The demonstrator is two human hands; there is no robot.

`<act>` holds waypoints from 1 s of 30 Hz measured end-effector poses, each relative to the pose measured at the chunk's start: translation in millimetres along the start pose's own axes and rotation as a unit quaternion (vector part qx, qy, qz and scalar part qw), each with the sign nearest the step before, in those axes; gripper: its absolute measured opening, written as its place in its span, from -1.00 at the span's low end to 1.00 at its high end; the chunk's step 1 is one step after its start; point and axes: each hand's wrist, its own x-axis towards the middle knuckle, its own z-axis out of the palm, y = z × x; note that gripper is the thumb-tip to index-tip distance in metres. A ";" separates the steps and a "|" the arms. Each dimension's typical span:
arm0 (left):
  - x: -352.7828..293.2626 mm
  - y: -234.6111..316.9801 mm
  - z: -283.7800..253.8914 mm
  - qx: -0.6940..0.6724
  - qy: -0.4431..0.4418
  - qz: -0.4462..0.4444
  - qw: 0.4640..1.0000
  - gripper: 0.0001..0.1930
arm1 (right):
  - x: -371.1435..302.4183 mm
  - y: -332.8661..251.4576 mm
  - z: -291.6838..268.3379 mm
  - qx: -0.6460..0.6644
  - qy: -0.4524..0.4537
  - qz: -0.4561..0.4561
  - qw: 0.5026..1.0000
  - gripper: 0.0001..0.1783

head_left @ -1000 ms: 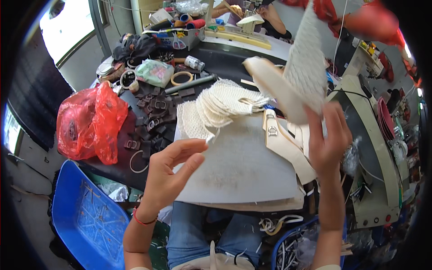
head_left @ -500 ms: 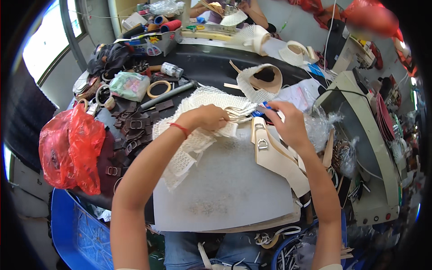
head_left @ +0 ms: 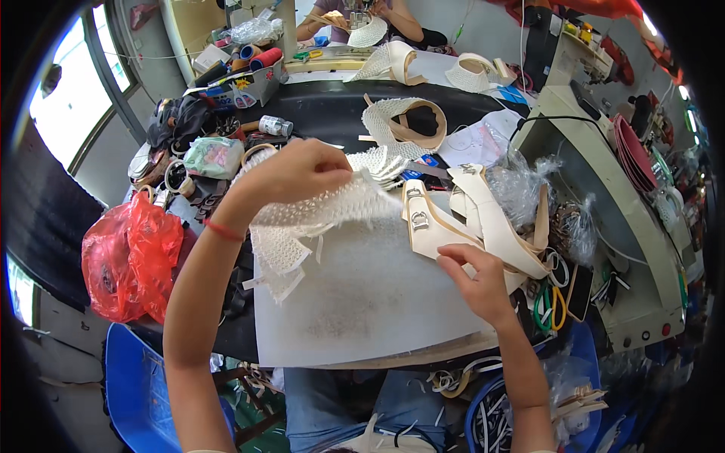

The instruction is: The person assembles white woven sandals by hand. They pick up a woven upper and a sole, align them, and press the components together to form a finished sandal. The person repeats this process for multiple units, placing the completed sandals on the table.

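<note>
My left hand [head_left: 306,170] is raised over the left part of the work board, its fingers curled round the edge of a white openwork piece [head_left: 325,208], which hangs below the hand. More white openwork pieces [head_left: 279,257] lie under it. My right hand [head_left: 483,283] is closed in a pinch at the lower edge of a cream strap piece with a metal buckle [head_left: 427,219]. Another cream strap piece [head_left: 498,215] lies beside it. A flat grey blade [head_left: 427,168] rests behind these, near a blue packet [head_left: 429,160].
The pale board [head_left: 362,302] covers the near table. A red plastic bag [head_left: 132,257] sits at left; a blue bin [head_left: 143,385] stands below. Scissors with green and yellow handles [head_left: 550,309] are at right, beside a large beige machine [head_left: 596,196]. A person [head_left: 362,19] works across the table.
My left hand has lifted the white openwork piece off the pile, moving left and upward. My right hand has let go of the blade and come down toward me to the buckled cream strap.
</note>
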 end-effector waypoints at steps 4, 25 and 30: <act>-59.6 57.9 54.2 0.004 0.094 0.024 0.995 -0.83 | -23.9 -11.6 13.0 0.237 0.001 0.074 0.969 -0.71; -166.4 113.8 173.8 -0.398 0.196 -0.200 0.873 -0.85 | -94.6 -72.8 47.0 -0.126 0.044 -0.225 0.965 -0.72; -168.4 119.9 172.5 -0.345 0.222 -0.176 0.895 -0.92 | -90.3 -76.9 38.4 -0.244 -0.015 -0.335 0.910 -0.68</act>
